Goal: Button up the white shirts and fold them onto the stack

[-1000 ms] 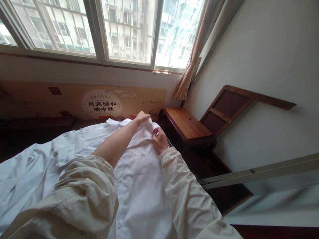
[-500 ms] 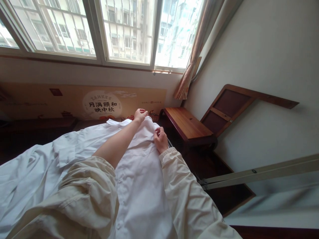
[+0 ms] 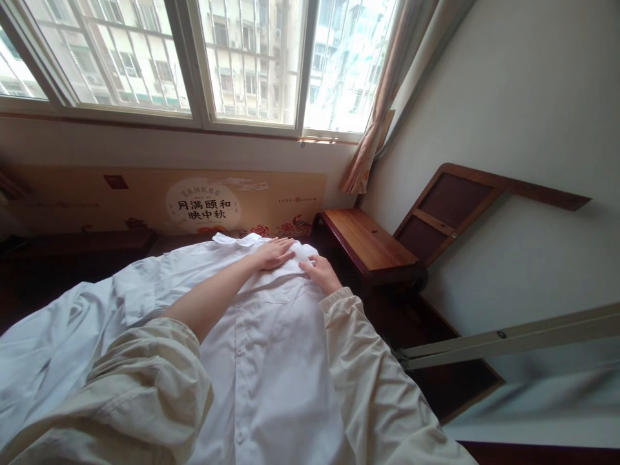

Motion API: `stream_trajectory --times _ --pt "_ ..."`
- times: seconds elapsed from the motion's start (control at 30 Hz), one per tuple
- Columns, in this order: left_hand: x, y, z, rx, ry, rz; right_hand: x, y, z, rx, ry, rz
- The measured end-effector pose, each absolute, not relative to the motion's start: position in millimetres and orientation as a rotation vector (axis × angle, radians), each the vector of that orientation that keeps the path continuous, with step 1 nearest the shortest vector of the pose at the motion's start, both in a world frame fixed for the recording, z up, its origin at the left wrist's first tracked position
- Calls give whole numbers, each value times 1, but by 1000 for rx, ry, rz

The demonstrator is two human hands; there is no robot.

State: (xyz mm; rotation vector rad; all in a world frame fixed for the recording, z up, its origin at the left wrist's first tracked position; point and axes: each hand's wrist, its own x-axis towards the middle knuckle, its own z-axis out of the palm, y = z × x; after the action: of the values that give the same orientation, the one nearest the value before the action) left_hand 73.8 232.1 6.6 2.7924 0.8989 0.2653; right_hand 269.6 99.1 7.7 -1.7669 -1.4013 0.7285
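Note:
A white button-up shirt (image 3: 276, 361) lies spread out in front of me, its button strip running lengthwise and its collar at the far end. My left hand (image 3: 275, 254) rests flat on the cloth near the collar, fingers stretched to the right. At the shirt's far right edge, my right hand (image 3: 323, 272) pinches the fabric between thumb and fingers. Loose folds and a sleeve of the shirt spread away to the left. The surface under the shirt is mostly hidden.
A low wooden table (image 3: 371, 239) stands beyond my right hand, with a wooden panel (image 3: 443, 206) leaning on the wall behind it. A pale metal bar (image 3: 513, 339) juts in from the right. A printed cardboard panel (image 3: 271, 194) stands below the window (image 3: 252, 64).
My left hand has come down from a raised pinch at the shirt's far end and now lies flat on it. My right hand has turned and grips the edge.

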Motion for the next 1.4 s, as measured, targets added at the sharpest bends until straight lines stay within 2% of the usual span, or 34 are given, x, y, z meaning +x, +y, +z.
stream_trajectory --times 0.17,0.3,0.43,0.57,0.8,0.93,1.03,1.13,1.3,1.4 --pt "76 242 7 2748 1203 188 276 96 16 -1802 -1445 764" --pt "73 225 12 2736 1469 510 279 94 23 -1823 -1528 716" --pt "47 183 16 2820 1312 689 282 95 24 -1837 -1611 696" --pt "-15 133 12 2873 1239 566 284 95 24 -1879 -1649 602" --pt "-132 85 6 2622 1478 208 268 85 39 -2227 -1782 395" --pt "-170 79 20 2522 1647 171 241 71 46 -2324 -1778 9" --pt "-194 77 31 2282 2060 360 218 66 48 -2119 -1873 -299" --pt "-216 76 34 1947 2295 565 197 65 43 -1849 -2130 -306" --pt "-244 80 27 1727 2054 800 172 63 19 -1801 -2354 -82" --pt "-252 81 24 1656 1967 1021 166 61 8 -1874 -2332 -73"
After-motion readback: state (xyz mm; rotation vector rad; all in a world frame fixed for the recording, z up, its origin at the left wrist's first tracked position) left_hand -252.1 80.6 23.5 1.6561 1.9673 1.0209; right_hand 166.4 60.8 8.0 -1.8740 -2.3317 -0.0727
